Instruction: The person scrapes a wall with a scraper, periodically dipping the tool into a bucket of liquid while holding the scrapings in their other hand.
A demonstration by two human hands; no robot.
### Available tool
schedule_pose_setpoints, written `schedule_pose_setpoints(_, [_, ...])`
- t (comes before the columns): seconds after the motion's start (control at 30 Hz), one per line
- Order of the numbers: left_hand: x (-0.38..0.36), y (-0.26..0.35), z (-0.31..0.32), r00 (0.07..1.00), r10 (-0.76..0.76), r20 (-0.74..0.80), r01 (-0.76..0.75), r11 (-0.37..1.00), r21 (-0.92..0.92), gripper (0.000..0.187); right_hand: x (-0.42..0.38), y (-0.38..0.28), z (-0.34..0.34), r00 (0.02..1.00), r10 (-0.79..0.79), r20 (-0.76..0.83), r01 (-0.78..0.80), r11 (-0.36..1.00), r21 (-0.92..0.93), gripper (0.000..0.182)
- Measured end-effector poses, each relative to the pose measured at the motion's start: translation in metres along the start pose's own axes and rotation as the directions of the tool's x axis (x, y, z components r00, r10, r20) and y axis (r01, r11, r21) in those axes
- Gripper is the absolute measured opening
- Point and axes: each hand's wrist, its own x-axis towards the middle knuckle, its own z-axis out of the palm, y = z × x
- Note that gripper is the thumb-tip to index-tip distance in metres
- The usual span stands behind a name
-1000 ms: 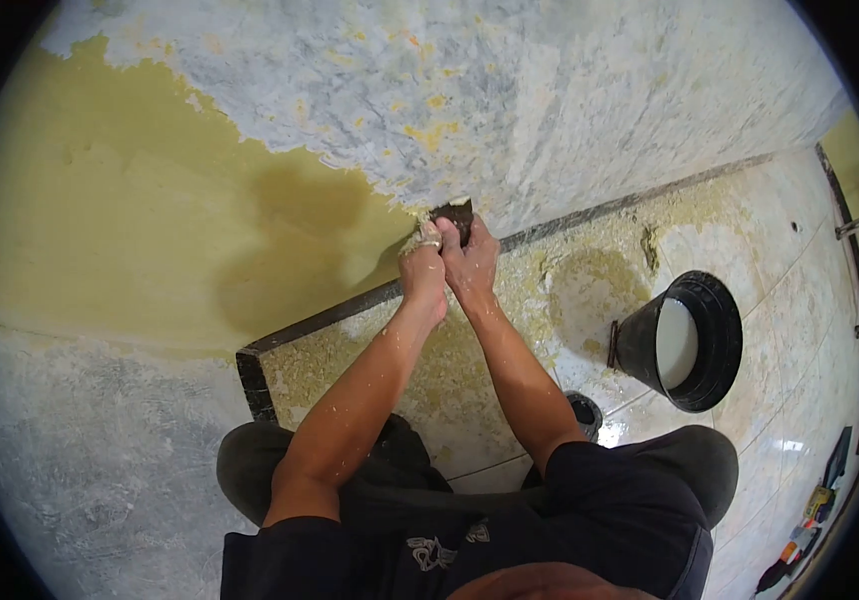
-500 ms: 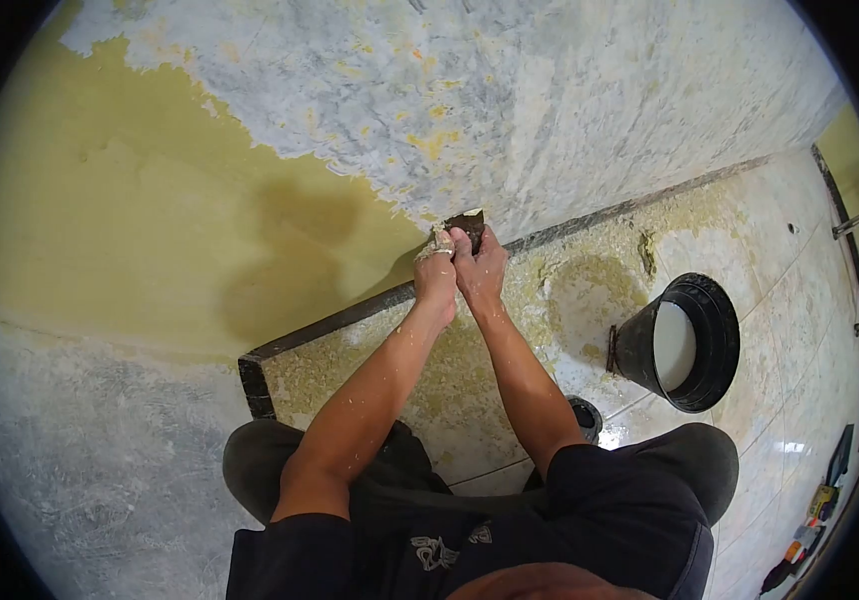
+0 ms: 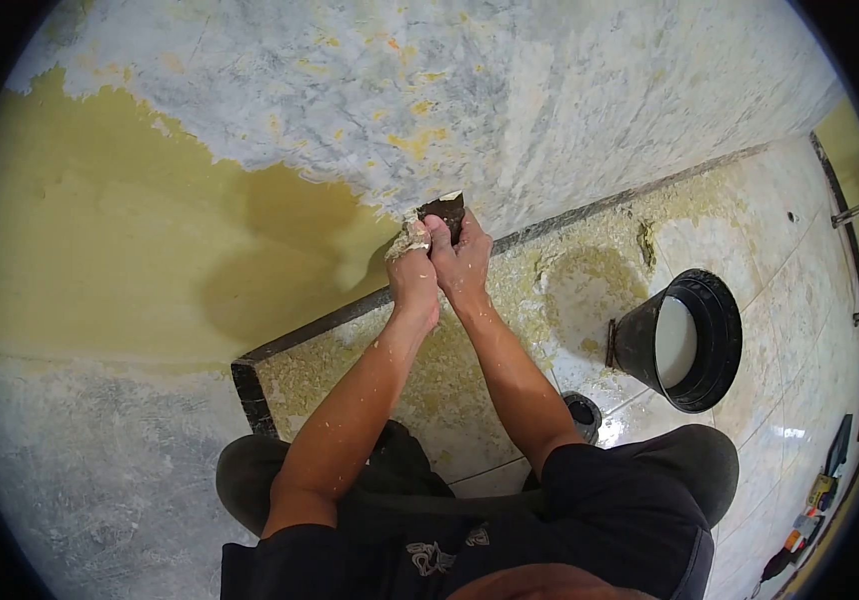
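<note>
Both of my hands are closed together on a dark, flat scraper (image 3: 445, 210) at the foot of the wall. Its blade lies close against the wall, where pale yellow-green paint (image 3: 130, 240) borders the bare grey-white surface (image 3: 570, 100). My left hand (image 3: 413, 270) is on the left side, its fingers caked with wet paint scrapings (image 3: 410, 236). Pressed beside it, my right hand (image 3: 464, 263) grips the scraper with the thumb over the near face. The scraper's lower end is hidden in the hands.
A black bucket (image 3: 630, 340) of whitish liquid stands at the right on the tiled floor (image 3: 765, 290). Paint flakes (image 3: 450, 375) litter the floor along the dark baseboard (image 3: 325, 325). A small dark container (image 3: 582, 412) sits by my right knee; tools (image 3: 822, 490) lie far right.
My hands and the scraper have shifted left and slightly up along the paint's edge. More scrapings show on my left fingers. The bucket stays in place.
</note>
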Motion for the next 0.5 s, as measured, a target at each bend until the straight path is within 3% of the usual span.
schedule_pose_setpoints(0.13, [0.006,-0.019,-0.005,1.0,-0.019,0.017,0.017,0.993,0.114,0.034,-0.006,0.032,-0.002,0.999,-0.014,-0.045,0.016,0.999,0.029,0.031])
schedule_pose_setpoints(0.2, [0.009,-0.035,-0.004,0.998,-0.026,-0.06,0.042,0.958,0.283,0.035,-0.008,0.066,-0.004,0.999,0.031,-0.039,-0.028,0.996,0.083,0.025])
schedule_pose_setpoints(0.33, [0.008,-0.036,-0.004,0.994,-0.111,-0.012,0.112,0.983,0.142,0.033,-0.008,0.043,-0.018,0.991,0.13,0.017,-0.128,0.988,-0.088,0.032])
schedule_pose_setpoints(0.43, [-0.004,-0.013,-0.001,0.984,-0.179,-0.013,0.179,0.966,0.186,0.031,-0.01,0.043,-0.01,0.996,0.085,-0.023,-0.085,0.996,-0.006,0.033])
schedule_pose_setpoints(0.5, [-0.003,-0.011,-0.003,0.991,-0.132,-0.029,0.135,0.975,0.174,0.031,-0.01,0.042,-0.006,0.998,0.055,-0.011,-0.055,0.998,-0.04,0.031])
